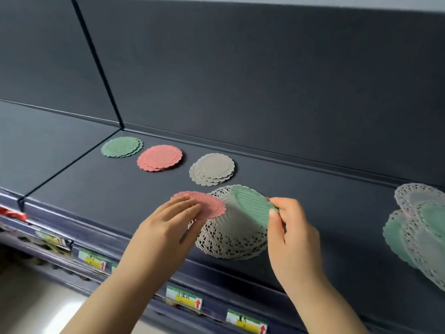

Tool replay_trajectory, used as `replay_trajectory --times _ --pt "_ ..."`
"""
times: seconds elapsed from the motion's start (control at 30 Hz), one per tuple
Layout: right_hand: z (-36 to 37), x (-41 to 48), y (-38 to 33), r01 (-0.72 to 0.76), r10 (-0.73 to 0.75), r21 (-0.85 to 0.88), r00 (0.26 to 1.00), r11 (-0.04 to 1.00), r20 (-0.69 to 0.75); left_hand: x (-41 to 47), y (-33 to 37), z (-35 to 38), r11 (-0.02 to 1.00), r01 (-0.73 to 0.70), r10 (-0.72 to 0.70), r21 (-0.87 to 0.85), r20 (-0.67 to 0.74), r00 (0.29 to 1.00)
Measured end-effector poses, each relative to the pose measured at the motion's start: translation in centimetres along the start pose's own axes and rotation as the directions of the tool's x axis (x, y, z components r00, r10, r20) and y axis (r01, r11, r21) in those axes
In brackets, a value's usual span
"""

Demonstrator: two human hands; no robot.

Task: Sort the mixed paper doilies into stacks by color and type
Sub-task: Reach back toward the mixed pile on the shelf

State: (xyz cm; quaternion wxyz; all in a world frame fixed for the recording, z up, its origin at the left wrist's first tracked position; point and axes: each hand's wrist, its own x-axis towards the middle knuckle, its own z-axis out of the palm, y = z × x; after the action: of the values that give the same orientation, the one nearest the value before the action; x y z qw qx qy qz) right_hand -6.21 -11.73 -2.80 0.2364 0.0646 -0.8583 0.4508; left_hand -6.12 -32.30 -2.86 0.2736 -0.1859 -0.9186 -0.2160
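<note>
- left hand (168, 220) has the pink doily (204, 203): fingers lie fairly flat on its left half, thumb looks tucked under the near edge, so it's a light pinch
- that pink one hangs just over the left rim of the white lace doily pile (231, 237), which is bowed up like a dome near the front of the dark shelf (96, 194)
- right hand (293, 237) pinches the green doily (255, 206) by its right edge, thumb in front and the curled fingers behind; the doily is tilted and rests on top of the lace pile
- sorted stacks sit in a row toward the back: green stack (121, 147), pink stack (159, 157) just beside it, then a beige stack (212, 168), each fanned a bit
- price tags (184, 297) on the shelf's front rail are green and yellow with red up arrows; there's some writing on them but it's too smeary to read
- mixed pile (419, 227) of green and white lace doilies on the far right is blurry and cut off by the frame edge, can't count it
- whatever's on the lower shelf is mostly hidden, just a red scrap (12, 213) poking out at left
</note>
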Motion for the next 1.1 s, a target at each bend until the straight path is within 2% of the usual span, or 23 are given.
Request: replay_trajectory --times 0.1,0.23,0.4,0.53,0.57,0.63,0.7,0.73,0.93,1.1 --pt "0.4 2.3 0.6 -0.042 0.042 0.044 0.999 0.998 0.009 2.2 -0.8 0.4 0.999 -0.034 0.033 0.002 0.034 0.999" --pt "2.1 5.1 0.3 -0.025 0.024 0.054 0.999 0.998 0.021 4.1 -3.1 0.3 1.0 -0.008 0.008 0.019 0.016 1.0" --pt "4.7 6.8 -1.1 0.011 -0.01 -0.013 0.999 1.0 0.045 5.3 -8.1 0.0 0.997 -0.016 0.015 0.073 0.011 1.0" --pt "7.6 7.9 -2.2 -0.018 0.017 -0.093 1.0 0.996 -0.007 9.7 -13.9 -0.5 0.996 -0.072 0.075 0.056 -0.051 0.996" --pt "8.4 8.1 -2.7 -0.025 0.021 -0.112 0.999 0.993 -0.035 10.6 -15.4 -0.5 0.996 -0.082 0.083 0.045 -0.015 0.996" --pt "10.3 8.4 -4.0 -0.044 0.029 -0.138 0.994 0.989 -0.108 11.6 -18.1 -0.1 0.992 -0.123 0.119 0.017 0.154 0.981" --pt "12.4 8.4 -5.2 -0.06 0.037 -0.163 0.989 0.985 -0.142 11.7 -20.3 0.2 0.98 -0.197 0.187 -0.009 0.353 0.917" --pt "13.4 8.4 -5.7 -0.074 0.051 -0.172 0.989 0.982 -0.138 11.5 -21.3 0.2 0.972 -0.236 0.222 -0.017 0.408 0.886" --pt "19.5 8.6 -8.4 -0.181 0.149 -0.187 0.973 0.966 -0.175 11.7 -26.9 -2.4 0.924 -0.364 0.379 -0.119 0.424 0.823" --pt "24.7 9.4 -11.2 -0.222 0.206 -0.152 0.972 0.963 -0.116 11.3 -32.0 -5.9 0.924 -0.383 0.347 0.003 0.412 0.842"
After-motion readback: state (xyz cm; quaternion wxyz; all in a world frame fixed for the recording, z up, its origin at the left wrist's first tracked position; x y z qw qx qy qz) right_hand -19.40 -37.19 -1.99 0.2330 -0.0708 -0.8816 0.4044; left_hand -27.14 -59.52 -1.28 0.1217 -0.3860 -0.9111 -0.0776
